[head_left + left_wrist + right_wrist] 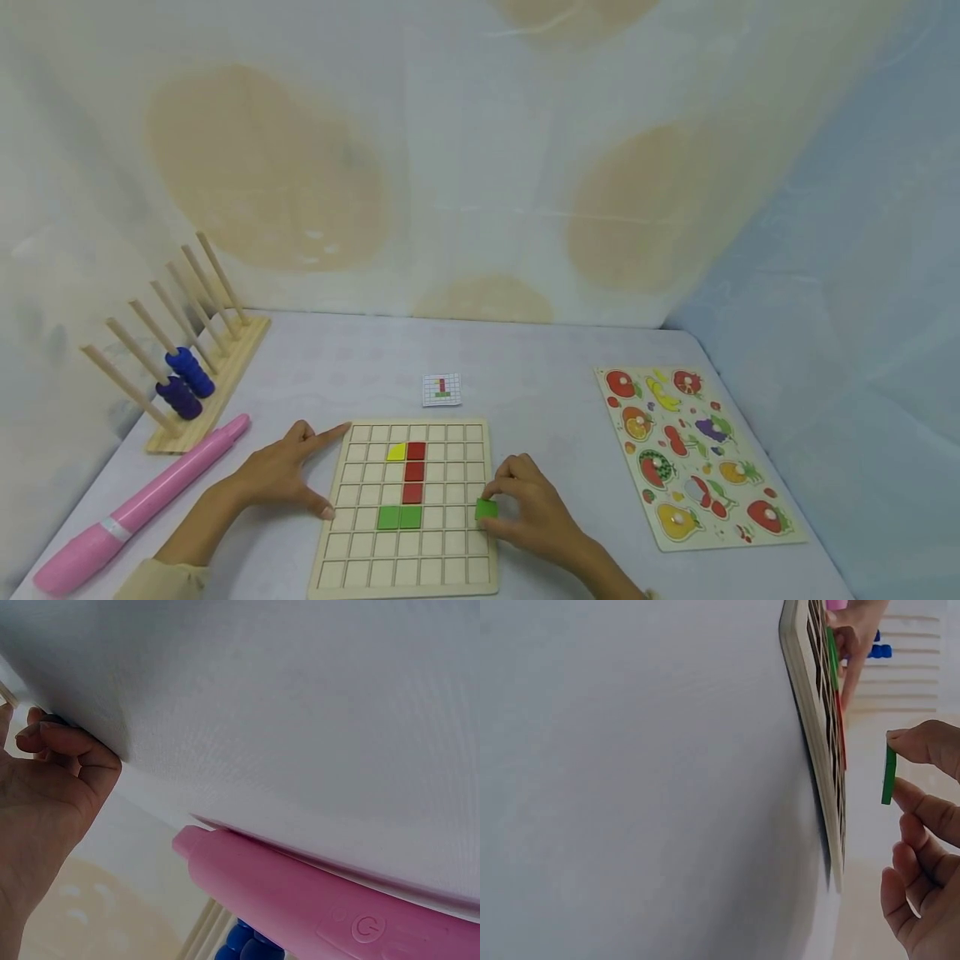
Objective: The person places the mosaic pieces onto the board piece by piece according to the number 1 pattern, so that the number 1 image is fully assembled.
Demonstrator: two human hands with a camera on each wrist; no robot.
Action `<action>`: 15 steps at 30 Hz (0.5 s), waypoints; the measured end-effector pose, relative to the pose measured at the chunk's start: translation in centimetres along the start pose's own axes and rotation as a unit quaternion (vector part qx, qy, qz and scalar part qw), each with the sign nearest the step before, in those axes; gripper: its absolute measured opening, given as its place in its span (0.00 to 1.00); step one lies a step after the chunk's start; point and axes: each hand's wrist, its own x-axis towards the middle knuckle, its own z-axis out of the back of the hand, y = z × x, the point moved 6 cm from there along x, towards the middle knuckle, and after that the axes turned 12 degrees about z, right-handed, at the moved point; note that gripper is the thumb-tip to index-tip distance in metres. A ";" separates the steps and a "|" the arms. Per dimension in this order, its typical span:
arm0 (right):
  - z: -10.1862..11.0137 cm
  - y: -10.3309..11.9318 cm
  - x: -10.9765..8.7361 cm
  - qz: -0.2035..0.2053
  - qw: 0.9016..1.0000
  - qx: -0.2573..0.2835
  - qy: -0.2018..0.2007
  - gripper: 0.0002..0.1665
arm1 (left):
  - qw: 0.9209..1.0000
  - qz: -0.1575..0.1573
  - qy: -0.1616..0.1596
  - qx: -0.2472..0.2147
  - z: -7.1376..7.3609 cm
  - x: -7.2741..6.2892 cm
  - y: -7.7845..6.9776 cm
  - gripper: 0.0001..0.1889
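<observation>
A wooden grid board (492, 575) lies before me on the table. Near its middle sit a yellow quarter-round tile (396, 452), a column of three red square tiles (413, 472) and two green square tiles (388, 517) side by side. My left hand (272, 472) touches the board's left side, index finger at the far corner and thumb lower down, other fingers bent. Between thumb and index finger, my right hand (536, 512) pinches another green square tile (486, 509) over the right edge; the right wrist view shows that tile (889, 776) edge-on, raised above the board.
Behind the board lies a small printed pattern card (441, 390). At left are a pink pen-shaped object (168, 487) and a wooden peg rack (225, 367) with blue and purple beads (191, 372). A fruit puzzle board (697, 467) lies at right.
</observation>
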 end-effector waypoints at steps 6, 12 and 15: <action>-1.2 0.9 1.4 0.011 1.000 0.024 0.016 0.13 | 1.000 -0.004 0.000 -0.002 0.0 -0.1 -0.1 0.64; -2.3 1.5 2.4 0.020 0.999 0.028 0.027 0.12 | 1.000 0.001 0.000 0.000 0.0 0.1 0.0 0.64; -2.7 1.6 2.8 0.031 0.999 0.023 0.028 0.12 | 1.000 0.002 -0.001 0.001 -0.1 0.2 0.1 0.64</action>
